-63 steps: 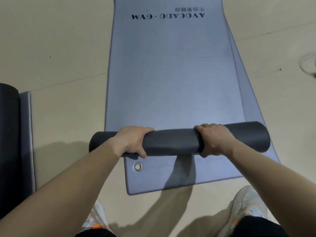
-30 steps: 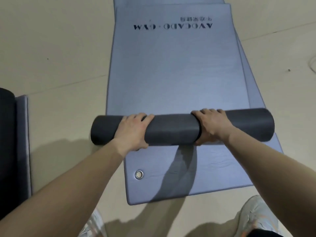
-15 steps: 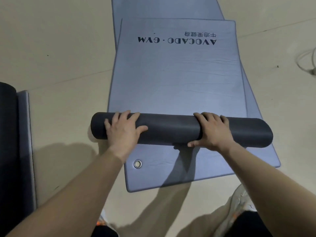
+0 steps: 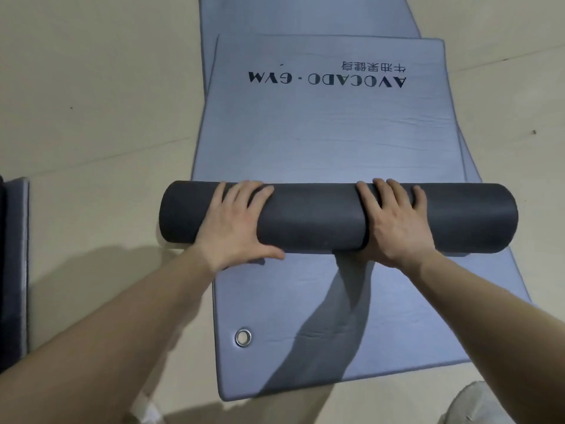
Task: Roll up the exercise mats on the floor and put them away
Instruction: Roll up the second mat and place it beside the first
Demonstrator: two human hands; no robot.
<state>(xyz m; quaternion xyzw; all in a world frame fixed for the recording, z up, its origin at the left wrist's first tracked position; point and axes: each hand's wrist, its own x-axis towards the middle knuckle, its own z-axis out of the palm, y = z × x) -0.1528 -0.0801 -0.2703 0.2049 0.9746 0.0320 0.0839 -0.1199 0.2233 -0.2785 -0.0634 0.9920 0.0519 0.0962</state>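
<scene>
A grey exercise mat (image 4: pixel 330 139) printed with "AVOCADO · GYM" lies flat on the floor. Its near part is wound into a dark roll (image 4: pixel 315 218) lying crosswise. My left hand (image 4: pixel 235 224) lies palm-down on the roll's left part, fingers spread. My right hand (image 4: pixel 394 224) presses flat on its right part, fingers over the top. A second grey mat (image 4: pixel 336 316) lies beneath, showing in front of the roll with a metal eyelet (image 4: pixel 243 337) near its front left corner.
Another mat (image 4: pixel 15 264), partly rolled, lies at the left edge of view. Beige floor (image 4: pixel 91 102) surrounds the mats. A light shoe (image 4: pixel 477 402) shows at the bottom right.
The roll has travelled further along the mat, away from me, uncovering more of the lower mat. My hands went from gripping the roll to lying flat on top.
</scene>
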